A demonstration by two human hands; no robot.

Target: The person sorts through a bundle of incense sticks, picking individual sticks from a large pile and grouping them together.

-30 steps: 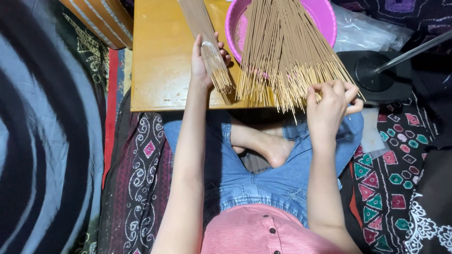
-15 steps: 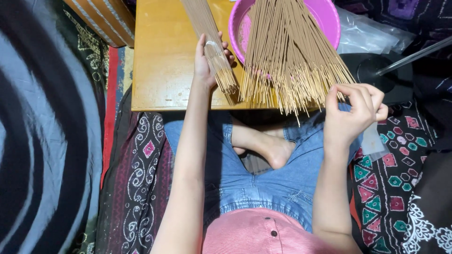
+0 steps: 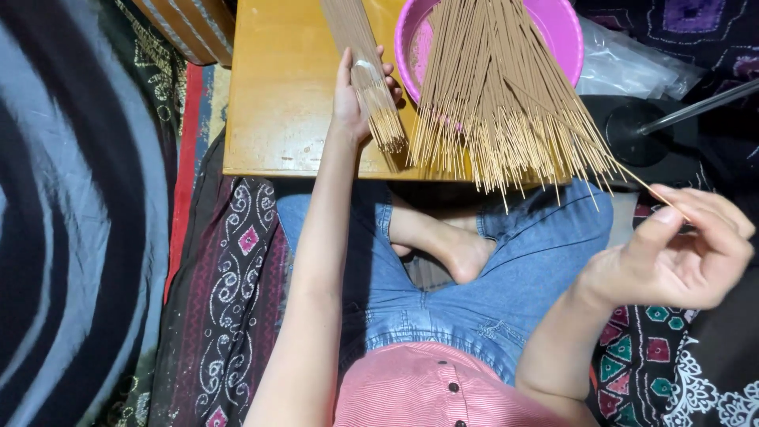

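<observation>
carefully, the right hand (image 3: 672, 257) is pinching one thin stick (image 3: 644, 187) between thumb and fingertips, off to the side of the fanned pile of sticks (image 3: 502, 95) leaning out of the pink basin (image 3: 565, 32). keeping that pinch light should save it from snapping. the left hand (image 3: 356, 99) is closing its fingers around a neat, tan bundle (image 3: 368, 75) lying on the wooden table (image 3: 285, 95).
</observation>
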